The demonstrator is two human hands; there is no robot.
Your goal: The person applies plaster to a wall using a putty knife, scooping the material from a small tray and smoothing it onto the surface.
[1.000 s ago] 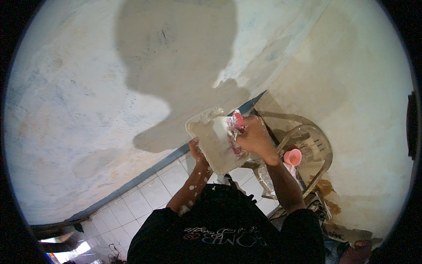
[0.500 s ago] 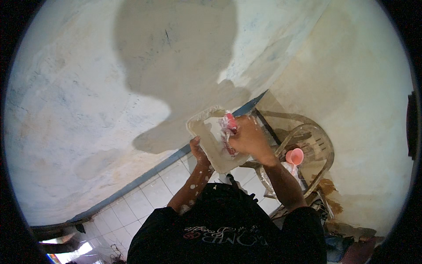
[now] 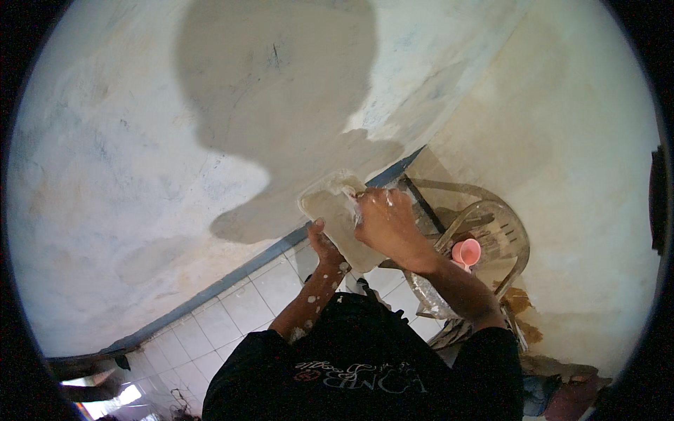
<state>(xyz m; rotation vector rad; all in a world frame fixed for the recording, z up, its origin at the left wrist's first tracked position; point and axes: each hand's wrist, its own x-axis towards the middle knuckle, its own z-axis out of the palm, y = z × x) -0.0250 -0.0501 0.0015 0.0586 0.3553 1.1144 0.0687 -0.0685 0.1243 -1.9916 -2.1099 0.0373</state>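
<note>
Pale, paste-coated tray [image 3: 335,219] held up in front of the chest, between the two hands. Left hand [image 3: 325,243]: thumb pressed to the near-left side of the tray, clamped on it; remaining fingers hidden underneath. Right hand [image 3: 388,219]: fingers curled together over the tray's right part, closed on a tool [image 3: 350,196]; only a white-smeared sliver shows past the fingers, rest covered by the hand. White specks on the right knuckles, larger white spots on the left forearm [image 3: 303,307].

Writing: black shirt [image 3: 344,340] carries pale lettering [image 3: 372,375] across the front, partly ornate script, upside down from this viewpoint, with a small reddish emblem beside it. Curved letters and folds; full wording not read with confidence.

Right of the hands: worn armchair [image 3: 521,235] with slots in its backrest, close to the corner. Pink cup [image 3: 466,252] over the seat area, just beside the right forearm.

Farther out: white tile floor [image 3: 223,319]; blue strip [image 3: 210,285] along the base of a patchy white wall [image 3: 105,161]. Large head-shaped shadow [image 3: 277,84] on that wall. Cream wall [image 3: 583,189] at right, brown stain [image 3: 518,300] low on it.
</note>
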